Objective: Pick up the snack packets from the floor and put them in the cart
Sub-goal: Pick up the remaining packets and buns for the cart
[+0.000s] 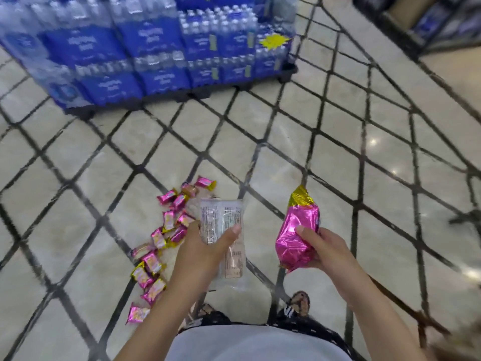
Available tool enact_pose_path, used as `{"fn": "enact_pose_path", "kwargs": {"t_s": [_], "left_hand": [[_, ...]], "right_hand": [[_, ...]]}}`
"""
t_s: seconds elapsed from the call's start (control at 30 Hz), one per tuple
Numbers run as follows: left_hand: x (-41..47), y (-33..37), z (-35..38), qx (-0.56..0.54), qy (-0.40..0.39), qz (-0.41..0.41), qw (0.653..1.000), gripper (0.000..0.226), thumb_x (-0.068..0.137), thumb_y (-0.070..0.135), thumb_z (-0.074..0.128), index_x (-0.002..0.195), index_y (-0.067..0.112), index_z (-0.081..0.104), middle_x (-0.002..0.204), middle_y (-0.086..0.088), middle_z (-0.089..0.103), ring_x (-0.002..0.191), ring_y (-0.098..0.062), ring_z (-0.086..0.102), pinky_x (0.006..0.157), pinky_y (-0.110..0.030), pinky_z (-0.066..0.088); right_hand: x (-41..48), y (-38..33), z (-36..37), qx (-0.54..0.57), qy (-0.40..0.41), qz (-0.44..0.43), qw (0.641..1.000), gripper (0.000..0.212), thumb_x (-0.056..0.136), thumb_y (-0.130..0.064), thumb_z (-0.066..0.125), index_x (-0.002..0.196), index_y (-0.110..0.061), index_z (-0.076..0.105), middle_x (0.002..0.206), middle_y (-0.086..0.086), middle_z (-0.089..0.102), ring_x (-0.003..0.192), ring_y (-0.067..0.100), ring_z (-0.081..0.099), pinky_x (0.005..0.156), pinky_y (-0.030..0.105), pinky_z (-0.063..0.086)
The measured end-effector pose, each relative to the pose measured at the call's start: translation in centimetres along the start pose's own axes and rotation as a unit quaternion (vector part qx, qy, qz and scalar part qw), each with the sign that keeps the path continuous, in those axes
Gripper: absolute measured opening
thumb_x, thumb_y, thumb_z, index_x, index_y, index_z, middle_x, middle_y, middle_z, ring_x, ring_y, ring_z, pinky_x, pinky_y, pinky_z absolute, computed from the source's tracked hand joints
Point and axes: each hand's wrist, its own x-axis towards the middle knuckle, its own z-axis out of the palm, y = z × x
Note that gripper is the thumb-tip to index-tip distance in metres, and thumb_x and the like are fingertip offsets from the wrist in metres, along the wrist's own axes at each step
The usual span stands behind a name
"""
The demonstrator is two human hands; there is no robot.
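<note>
Release is the step judged to be in hand: both packets are held over the black wire cart (263, 144), whose bars cross the whole view. A clear plastic packet with printed labels (221, 217) is gripped in the left hand (205, 254), with the fingers (234, 230) wrapped round its lower half and the thumb pressed on its face. A large pink foil packet with a gold crimped end (299, 230) is clasped in the right hand (322, 246), thumb on top.

The step is best done by lowering both hands close to the wire bottom before the grip is loosened, so that each packet is laid flat rather than dropped on end. A spot beside the heap of small pink and gold wrapped snacks (153, 264) is suggested. These seem to lie on top of the bars and are judged to be in the cart, though the blur leaves this uncertain.

Beneath the wire a glossy beige tiled floor (161, 136) is seen, with lights reflected in it. Ahead, shrink-wrapped packs of blue-labelled water bottles (145, 48) are stacked on a low black pallet (208, 96). Sandalled feet (300, 303) are visible below.
</note>
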Motion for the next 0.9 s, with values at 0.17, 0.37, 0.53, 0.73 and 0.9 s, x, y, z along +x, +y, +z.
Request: {"fn": "enact_pose_path", "kwargs": {"t_s": [0.17,0.37,0.53,0.73,0.9], "left_hand": [[0.0,3.8,10.7,0.036,-0.068,0.022,0.997,0.063,0.068,0.066,0.075,0.114,0.028,0.059,0.097,0.011,0.071,0.083,-0.001,0.067,0.07,-0.025,0.051],[-1.3,8.2,24.3,0.08,-0.145,0.049,0.985,0.072,0.061,0.073,0.075,0.111,0.025,0.058,0.094,0.011,0.069,0.082,-0.004,0.067,0.071,-0.029,0.052],[-3.3,10.5,33.2,0.102,-0.224,0.046,0.968,0.056,0.076,0.056,0.07,0.119,0.029,0.048,0.097,0.018,0.061,0.084,0.004,0.058,0.06,-0.019,0.042],[-3.2,13.1,40.0,0.158,-0.29,0.055,0.942,0.077,0.06,0.067,0.065,0.122,0.025,0.049,0.105,0.012,0.065,0.089,-0.004,0.064,0.064,-0.024,0.05],[-1.2,15.6,46.0,0.178,-0.328,0.067,0.925,0.06,0.075,0.056,0.069,0.121,0.027,0.046,0.101,0.018,0.06,0.086,0.004,0.058,0.06,-0.015,0.043]], "right_hand": [[-1.2,2.4,-11.1,0.009,0.054,0.02,0.998,0.02,0.088,-0.034,0.067,0.103,-0.02,0.066,0.088,0.003,0.077,0.081,0.022,0.074,0.086,0.045,0.057],[-3.5,6.8,-23.8,0.094,0.171,0.065,0.979,0.02,0.09,-0.027,0.067,0.102,-0.011,0.069,0.085,0.009,0.077,0.08,0.026,0.074,0.089,0.048,0.056],[-5.4,9.5,-31.4,0.147,0.244,0.07,0.956,0.017,0.089,-0.029,0.067,0.097,-0.014,0.066,0.079,0.001,0.077,0.075,0.016,0.074,0.077,0.03,0.058],[-5.9,11.9,-36.2,0.25,0.296,0.09,0.917,0.032,0.087,-0.03,0.068,0.114,-0.013,0.064,0.091,0.004,0.077,0.085,0.019,0.074,0.086,0.033,0.056],[-4.8,12.5,-40.0,0.297,0.327,0.119,0.889,0.031,0.087,-0.03,0.068,0.11,-0.009,0.066,0.09,0.006,0.077,0.088,0.023,0.073,0.097,0.042,0.052]]}}
